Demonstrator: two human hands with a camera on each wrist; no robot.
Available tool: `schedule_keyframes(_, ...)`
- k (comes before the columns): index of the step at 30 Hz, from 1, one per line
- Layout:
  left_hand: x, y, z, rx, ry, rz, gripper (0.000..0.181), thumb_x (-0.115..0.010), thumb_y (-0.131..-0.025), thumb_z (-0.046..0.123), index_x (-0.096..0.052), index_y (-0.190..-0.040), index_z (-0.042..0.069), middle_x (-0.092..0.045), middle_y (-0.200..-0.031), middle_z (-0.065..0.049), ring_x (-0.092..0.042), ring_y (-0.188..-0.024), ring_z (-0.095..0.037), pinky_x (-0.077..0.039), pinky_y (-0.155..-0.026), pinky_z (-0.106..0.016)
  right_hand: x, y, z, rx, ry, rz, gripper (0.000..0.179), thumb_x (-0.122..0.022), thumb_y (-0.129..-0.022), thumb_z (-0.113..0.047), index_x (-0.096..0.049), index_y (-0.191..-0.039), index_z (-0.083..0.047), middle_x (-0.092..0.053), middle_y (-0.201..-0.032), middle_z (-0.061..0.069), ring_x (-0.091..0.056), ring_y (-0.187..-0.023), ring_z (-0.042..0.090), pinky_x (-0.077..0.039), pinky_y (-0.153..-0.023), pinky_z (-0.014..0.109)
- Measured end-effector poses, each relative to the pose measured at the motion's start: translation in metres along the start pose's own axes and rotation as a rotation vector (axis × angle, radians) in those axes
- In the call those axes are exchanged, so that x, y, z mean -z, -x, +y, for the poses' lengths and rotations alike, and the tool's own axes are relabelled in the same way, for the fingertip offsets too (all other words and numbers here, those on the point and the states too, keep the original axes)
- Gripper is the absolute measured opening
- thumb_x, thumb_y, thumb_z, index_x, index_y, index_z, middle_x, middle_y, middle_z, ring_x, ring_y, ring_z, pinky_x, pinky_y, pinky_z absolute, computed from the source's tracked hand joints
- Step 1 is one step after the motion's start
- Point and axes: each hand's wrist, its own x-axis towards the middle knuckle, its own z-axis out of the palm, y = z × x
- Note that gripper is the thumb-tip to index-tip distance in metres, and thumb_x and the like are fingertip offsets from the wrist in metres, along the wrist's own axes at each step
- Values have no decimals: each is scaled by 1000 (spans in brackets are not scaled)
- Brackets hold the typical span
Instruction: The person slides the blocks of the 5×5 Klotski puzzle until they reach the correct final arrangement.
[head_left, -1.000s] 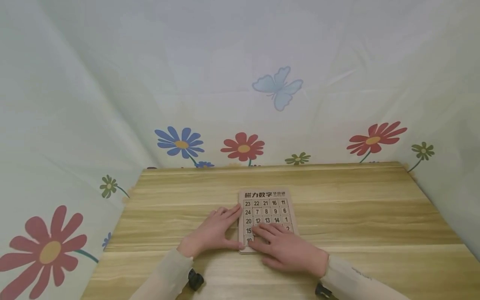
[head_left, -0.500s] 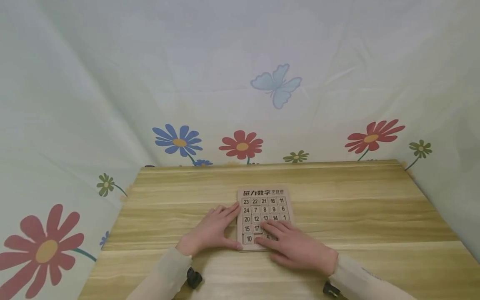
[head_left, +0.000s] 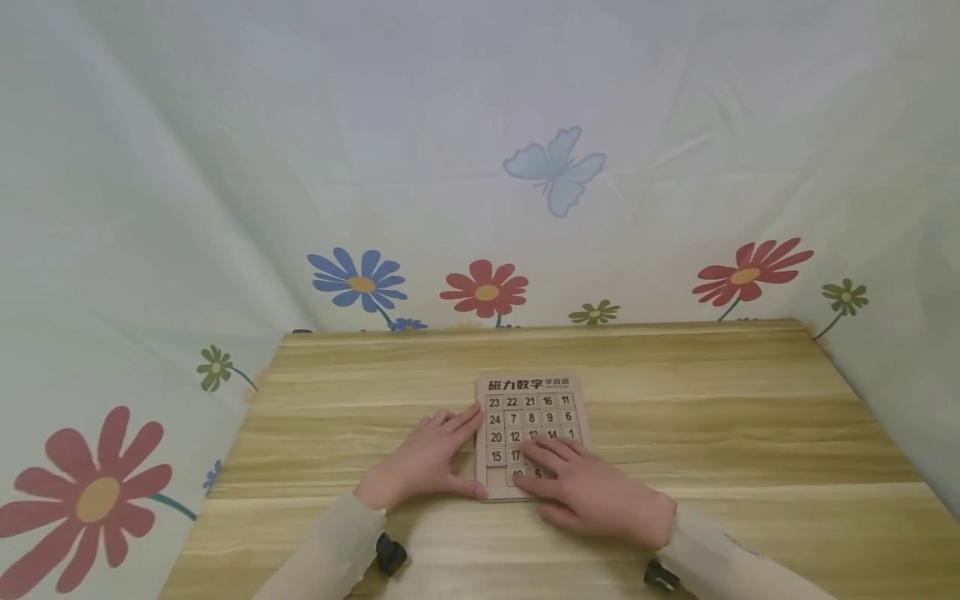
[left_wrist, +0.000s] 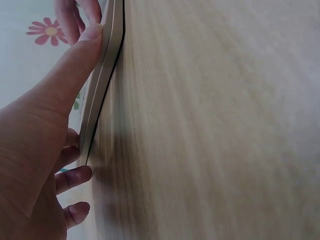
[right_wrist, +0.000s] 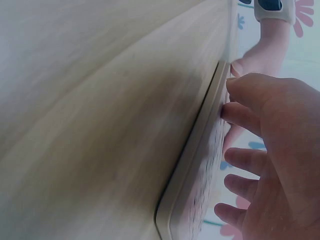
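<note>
A number sliding puzzle [head_left: 528, 385] lies flat on the table, its tiles in a wooden frame under a printed title. My left hand [head_left: 416, 462] rests along its left side: the thumb touches the near left corner, the other fingers the edge further up. Over the lower right part of the puzzle is my right hand [head_left: 603, 498], fingers extended, a fingertip on the 10 tile [head_left: 517, 476]. The bottom left slot holds no tile. Several tiles in the lower right are hidden under the right hand. In the right wrist view the thumb [right_wrist: 255, 90] is by the frame's near edge.
The wood-grain table [head_left: 712, 417] reaches around the puzzle on all sides. Behind and beside it hangs a pale cloth [head_left: 420, 167] printed with flowers and a butterfly. A dark device [head_left: 391, 555] is strapped at the left wrist, another [head_left: 662, 575] at the right.
The 10 tile has slid right from the bottom left corner, so the vacant slot is now in that corner. My right hand shifted right earlier; the left hand has stayed put.
</note>
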Motion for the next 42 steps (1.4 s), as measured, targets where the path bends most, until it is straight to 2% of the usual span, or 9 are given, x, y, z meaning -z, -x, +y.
schedule_keyframes(7,1,0,0,4,8,-4,123,-71,-74,83,-29,-166,14,-26,-172,-3,-44,-138,-26,-32,-120,-58,3,2,4,-4,13,-12,50,-54,-107,-44,-55,-153,-25,-38,-167,11,-34,-153,35,-29,-122,60)
schedule_keyframes(16,-2,-1,0,-2,11,-17,121,-70,-75,83,-28,-166,15,-25,-173,-2,-43,-139,-26,-29,-121,-61,-4,-22,4,6,15,29,53,-53,-107,-44,-52,-155,-20,-40,-165,11,-36,-152,35,-30,-122,58)
schedule_keyframes(21,-1,0,1,-5,25,-15,120,-71,-76,82,-29,-166,14,-26,-172,-3,-43,-140,-28,-29,-120,-63,-3,-28,4,-14,17,-16,55,-51,-108,-46,-50,-157,-21,-37,-167,10,-33,-153,34,-28,-123,57)
schedule_keyframes(34,3,0,1,-1,29,-10,120,-73,-76,79,-30,-165,13,-27,-172,-4,-44,-137,-26,-33,-119,-58,-1,-19,-8,58,47,-27,52,-54,-107,-43,-53,-154,-21,-42,-164,9,-39,-151,31,-34,-121,55)
schedule_keyframes(42,1,0,0,-2,22,-10,120,-71,-75,82,-30,-165,14,-27,-172,-3,-43,-138,-26,-32,-120,-58,2,-25,-6,22,8,-15,51,-54,-107,-42,-55,-153,-20,-42,-164,11,-39,-150,34,-33,-121,57)
